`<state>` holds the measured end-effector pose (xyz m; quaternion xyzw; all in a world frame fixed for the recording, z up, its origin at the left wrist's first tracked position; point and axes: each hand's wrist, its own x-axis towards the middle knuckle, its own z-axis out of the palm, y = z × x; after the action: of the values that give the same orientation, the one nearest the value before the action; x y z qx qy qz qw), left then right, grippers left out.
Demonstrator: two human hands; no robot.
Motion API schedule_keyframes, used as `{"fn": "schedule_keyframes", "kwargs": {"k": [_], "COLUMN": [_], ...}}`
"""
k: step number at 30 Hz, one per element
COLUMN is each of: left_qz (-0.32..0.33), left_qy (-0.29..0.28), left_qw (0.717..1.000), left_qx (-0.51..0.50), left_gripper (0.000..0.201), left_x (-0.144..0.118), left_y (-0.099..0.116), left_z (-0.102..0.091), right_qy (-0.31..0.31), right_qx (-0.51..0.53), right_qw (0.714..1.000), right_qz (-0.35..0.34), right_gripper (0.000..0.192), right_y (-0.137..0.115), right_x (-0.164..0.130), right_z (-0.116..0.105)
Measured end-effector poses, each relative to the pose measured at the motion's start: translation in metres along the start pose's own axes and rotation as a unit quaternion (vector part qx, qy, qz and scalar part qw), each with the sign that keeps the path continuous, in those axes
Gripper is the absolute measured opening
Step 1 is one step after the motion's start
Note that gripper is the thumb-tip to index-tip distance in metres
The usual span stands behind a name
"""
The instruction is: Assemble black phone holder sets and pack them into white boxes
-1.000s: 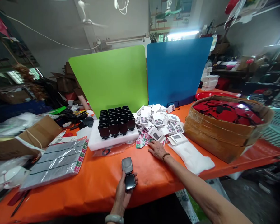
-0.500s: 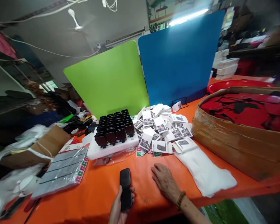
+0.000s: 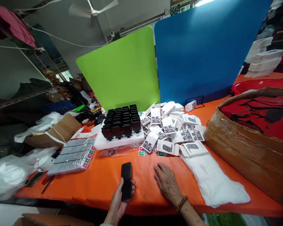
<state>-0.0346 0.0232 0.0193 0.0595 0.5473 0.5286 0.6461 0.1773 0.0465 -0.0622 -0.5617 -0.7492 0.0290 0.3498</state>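
At the far left of the orange counter (image 3: 99, 185) lie white plastic bags (image 3: 7, 175), and behind them an open cardboard box (image 3: 58, 130). Next comes a flat pack of grey sheets (image 3: 72, 155) wrapped in clear plastic, with red and green labels along its edge.

Near the front edge, the left hand (image 3: 119, 202) holds a black folding device (image 3: 126, 181); its grip is clamped on the lower half, thumb along one side, while the upper half sticks out over the counter toward the tray. Behind it sits a white foam tray (image 3: 119, 142) with rows of the same black devices standing upright in it, and a green board (image 3: 122, 69) stands behind that.

Just beside the held device, the right hand (image 3: 166, 182) lies flat, palm down on the counter, fingers spread and holding nothing, a bead bracelet (image 3: 181, 204) on the wrist. Beyond it is a heap of small white boxes (image 3: 172, 128), with a blue board (image 3: 207, 53) behind. A white cloth (image 3: 212, 180) lies to the right of the hand, touching the heap's near edge. At the far right stands a big cardboard box (image 3: 250, 150) filled with red and black pieces, and a red basin (image 3: 261, 84) behind it.
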Motion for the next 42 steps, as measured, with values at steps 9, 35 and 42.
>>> {"fn": "schedule_keyframes", "kwargs": {"k": [9,35,42], "left_qz": [-0.002,0.011,0.021], "left_qy": [-0.012,-0.140,-0.136], "left_qw": [1.000,0.989,0.988], "left_qx": [0.001,-0.055,-0.063], "left_gripper": [0.025,0.025,0.028], "left_x": [0.007,0.019,0.022], "left_y": [-0.005,-0.022,-0.025], "left_z": [-0.007,-0.031,-0.031], "right_qy": [0.015,-0.036,0.002], "right_qx": [0.005,-0.085,-0.045], "right_qw": [1.000,0.995,0.996], "right_qz": [-0.005,-0.027,-0.071], "right_gripper": [0.027,0.027,0.023], "right_y": [0.011,-0.014,-0.032], "right_x": [-0.005,0.093,0.060], "right_z": [0.009,0.059,0.053]}}
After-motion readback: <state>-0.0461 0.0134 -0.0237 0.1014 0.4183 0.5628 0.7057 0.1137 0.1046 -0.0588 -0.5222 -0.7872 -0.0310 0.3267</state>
